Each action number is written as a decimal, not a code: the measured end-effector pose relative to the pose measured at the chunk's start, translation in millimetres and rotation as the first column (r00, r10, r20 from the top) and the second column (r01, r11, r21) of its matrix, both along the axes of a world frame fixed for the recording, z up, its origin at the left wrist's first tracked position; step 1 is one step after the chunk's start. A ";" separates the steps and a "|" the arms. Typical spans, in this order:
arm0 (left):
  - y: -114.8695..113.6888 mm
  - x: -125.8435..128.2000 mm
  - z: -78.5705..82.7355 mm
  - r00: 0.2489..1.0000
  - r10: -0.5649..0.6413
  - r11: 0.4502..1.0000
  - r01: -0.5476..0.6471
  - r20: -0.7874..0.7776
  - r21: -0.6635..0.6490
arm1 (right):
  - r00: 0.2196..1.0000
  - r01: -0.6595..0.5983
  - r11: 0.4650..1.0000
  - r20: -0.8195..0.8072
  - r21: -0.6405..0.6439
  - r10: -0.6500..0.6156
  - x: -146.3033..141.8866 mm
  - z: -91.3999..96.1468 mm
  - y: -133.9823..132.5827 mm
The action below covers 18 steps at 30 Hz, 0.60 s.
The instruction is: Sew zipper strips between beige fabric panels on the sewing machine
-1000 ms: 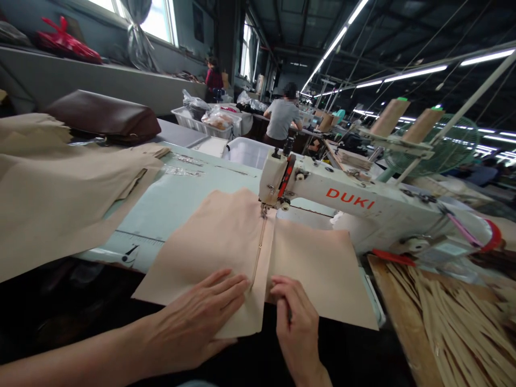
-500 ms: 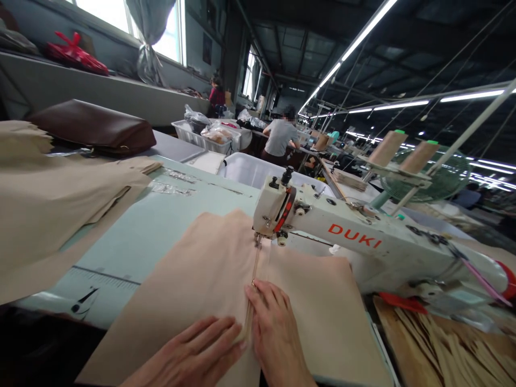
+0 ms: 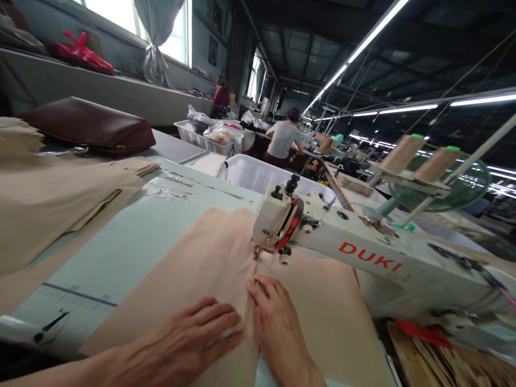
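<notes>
A beige panel of fabric or thin leather (image 3: 193,269) lies under the needle and presser foot (image 3: 257,252) of a white sewing machine (image 3: 322,226). Down its middle runs a narrow zipper (image 3: 249,312). My right hand (image 3: 280,322) is over the zipper, thumb and forefinger closed at a small gold-coloured zipper pull (image 3: 254,278) just short of the presser foot. To the left of the zipper, my left hand (image 3: 193,333) rests on the panel with its fingers stretched out, tips near the zipper's edge. What lies beneath the palms is hidden.
More beige pieces (image 3: 72,188) are piled at the left, before a dark brown bag (image 3: 92,126). Behind the machine stands a white tub (image 3: 250,165). Thread cones (image 3: 403,153) rise at the right. A person in grey (image 3: 283,137) works further back.
The panel has been fed slightly forward beneath the presser foot. Both hands remain on it, the left arm showing more. The view has shifted and tilted a little.
</notes>
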<state>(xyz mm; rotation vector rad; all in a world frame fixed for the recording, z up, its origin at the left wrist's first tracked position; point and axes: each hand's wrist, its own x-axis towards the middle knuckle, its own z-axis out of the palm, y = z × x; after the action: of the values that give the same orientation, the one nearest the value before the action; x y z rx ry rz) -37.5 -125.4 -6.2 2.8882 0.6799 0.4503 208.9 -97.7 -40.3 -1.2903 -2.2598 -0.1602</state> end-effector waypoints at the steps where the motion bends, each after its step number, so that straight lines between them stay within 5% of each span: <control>1: 3.6 0.4 1.8 1.000 -0.006 1.000 0.005 -0.013 -0.020 | 1.000 0.000 1.000 -0.003 -0.005 0.000 0.4 1.3 3.2; 10: 31.3 21.6 39.6 0.999 -0.009 0.983 0.003 -0.032 -0.182 | 0.990 -0.031 0.991 -0.138 -0.131 0.013 11.7 14.6 33.5; 18: 33.7 15.5 8.6 1.000 -0.020 0.985 0.021 0.008 -0.169 | 0.931 0.280 0.929 -0.167 -0.243 -0.324 1.9 7.4 62.9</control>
<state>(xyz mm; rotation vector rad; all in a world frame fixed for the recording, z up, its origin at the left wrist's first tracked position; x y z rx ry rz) -22.0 -91.6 2.4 2.7307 0.6527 0.3785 210.8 -34.9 -32.9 -1.6873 -1.9331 0.1093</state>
